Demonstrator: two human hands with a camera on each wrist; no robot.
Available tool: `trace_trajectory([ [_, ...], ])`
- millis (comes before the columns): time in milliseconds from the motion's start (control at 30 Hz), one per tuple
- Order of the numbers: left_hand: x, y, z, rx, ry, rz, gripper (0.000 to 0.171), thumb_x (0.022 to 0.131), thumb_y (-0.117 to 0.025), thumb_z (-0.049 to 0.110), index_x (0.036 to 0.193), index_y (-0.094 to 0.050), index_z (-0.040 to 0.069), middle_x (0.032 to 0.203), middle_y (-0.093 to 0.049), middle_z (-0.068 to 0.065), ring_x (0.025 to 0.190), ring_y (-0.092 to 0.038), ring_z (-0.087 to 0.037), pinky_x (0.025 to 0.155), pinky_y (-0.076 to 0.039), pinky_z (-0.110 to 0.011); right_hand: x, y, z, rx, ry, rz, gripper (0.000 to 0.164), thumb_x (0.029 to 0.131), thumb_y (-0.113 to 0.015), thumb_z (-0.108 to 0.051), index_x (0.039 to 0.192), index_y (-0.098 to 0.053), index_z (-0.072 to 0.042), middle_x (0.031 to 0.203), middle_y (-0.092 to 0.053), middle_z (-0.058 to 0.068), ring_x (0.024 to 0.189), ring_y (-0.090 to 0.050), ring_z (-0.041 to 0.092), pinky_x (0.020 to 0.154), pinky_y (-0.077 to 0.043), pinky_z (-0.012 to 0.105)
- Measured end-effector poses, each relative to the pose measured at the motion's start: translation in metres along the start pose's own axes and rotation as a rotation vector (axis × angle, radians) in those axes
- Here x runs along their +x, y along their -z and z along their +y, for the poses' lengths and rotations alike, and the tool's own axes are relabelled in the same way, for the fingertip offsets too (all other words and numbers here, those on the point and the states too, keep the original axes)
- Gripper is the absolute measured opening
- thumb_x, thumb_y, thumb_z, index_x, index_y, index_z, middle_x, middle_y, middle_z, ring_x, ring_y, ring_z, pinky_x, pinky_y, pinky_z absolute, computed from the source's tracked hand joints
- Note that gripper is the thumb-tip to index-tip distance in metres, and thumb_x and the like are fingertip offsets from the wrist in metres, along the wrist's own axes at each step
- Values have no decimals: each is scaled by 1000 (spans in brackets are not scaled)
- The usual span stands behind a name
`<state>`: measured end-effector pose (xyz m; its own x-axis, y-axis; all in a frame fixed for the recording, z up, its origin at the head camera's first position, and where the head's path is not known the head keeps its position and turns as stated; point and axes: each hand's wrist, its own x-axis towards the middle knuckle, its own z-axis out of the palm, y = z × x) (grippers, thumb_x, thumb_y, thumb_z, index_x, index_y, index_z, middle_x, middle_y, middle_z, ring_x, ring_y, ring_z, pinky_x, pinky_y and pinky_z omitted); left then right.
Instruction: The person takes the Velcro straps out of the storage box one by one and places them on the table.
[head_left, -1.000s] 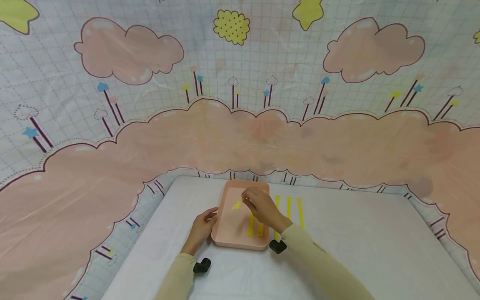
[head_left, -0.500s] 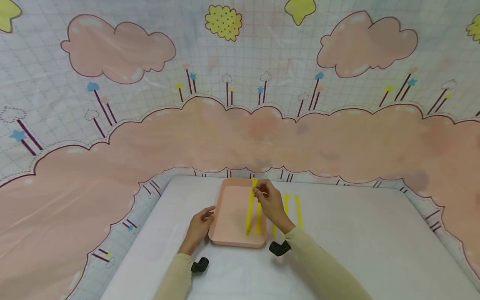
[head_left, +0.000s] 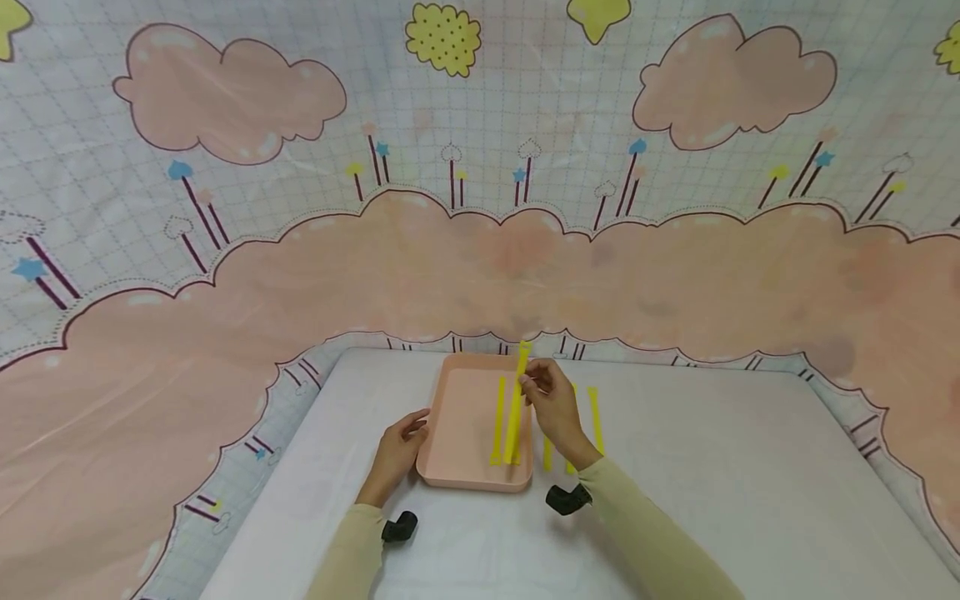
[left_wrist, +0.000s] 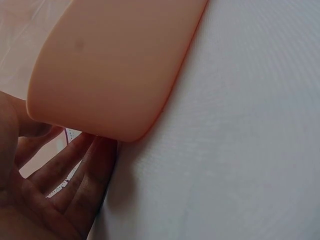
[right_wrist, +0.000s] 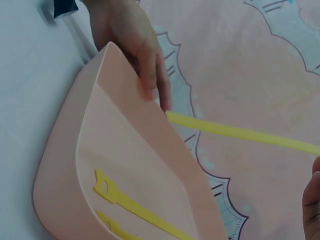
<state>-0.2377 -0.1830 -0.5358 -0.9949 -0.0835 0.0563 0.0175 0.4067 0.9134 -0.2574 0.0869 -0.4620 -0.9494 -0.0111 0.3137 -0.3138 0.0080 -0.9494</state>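
Observation:
A thin yellow plastic strip (head_left: pixel 517 400) with a widened end is pinched between the thumb and fingers of my right hand (head_left: pixel 555 408), above the right side of a pink tray (head_left: pixel 457 425). In the right wrist view the held strip (right_wrist: pixel 240 133) slants past the tray's rim, apart from the tray's floor. Two more strips lie in the tray; one (right_wrist: pixel 135 204) shows a slotted, notched end, and the other is partly hidden. My left hand (head_left: pixel 396 458) rests against the tray's left outer wall. Its fingers (left_wrist: pixel 95 175) look relaxed in the left wrist view.
More yellow strips (head_left: pixel 596 417) lie on the white table (head_left: pixel 697 467) right of the tray, partly behind my right hand and forearm. A black wrist mount (head_left: pixel 567 498) sits on the right wrist, another (head_left: pixel 400 527) on the left. A cloud-patterned cloth (head_left: pixel 420 267) hangs behind the table.
My right hand has moved right from over the tray's middle, and the strip it holds has turned to run lengthwise along the tray. My left hand stays at the tray's side.

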Motion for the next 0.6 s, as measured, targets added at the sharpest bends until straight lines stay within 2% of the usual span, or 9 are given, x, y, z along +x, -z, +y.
trace_trajectory([
  [100,0,1,0,-5,1,1,36,96,-60,9,132,-62,9,122,-67,-21,109,-66,-33,90,-55,-40,-2,3,0,11,-10,9,19,96,-61,-7,113,-55,-2,100,-60,26,78,-60,17,64,-51,21],
  [267,-1,1,1,-10,1,3,36,96,-60,9,132,-62,8,122,-67,-21,109,-66,-33,90,-55,-39,-5,11,-1,17,-26,22,20,96,-62,-9,114,-55,-2,101,-60,27,75,-58,15,65,-51,23],
  [400,-2,0,4,-19,3,2,36,96,-60,9,132,-62,7,122,-67,-22,110,-65,-34,92,-54,-42,-6,18,-3,27,-59,50,20,96,-62,-9,114,-56,-1,96,-60,20,74,-57,19,64,-51,24],
  [600,-4,2,6,-9,8,-7,38,97,-59,10,135,-60,9,124,-66,-21,112,-64,-35,94,-53,-45,-8,31,-3,23,-109,89,20,96,-61,-6,113,-56,1,91,-60,8,71,-56,10,63,-49,20],
])
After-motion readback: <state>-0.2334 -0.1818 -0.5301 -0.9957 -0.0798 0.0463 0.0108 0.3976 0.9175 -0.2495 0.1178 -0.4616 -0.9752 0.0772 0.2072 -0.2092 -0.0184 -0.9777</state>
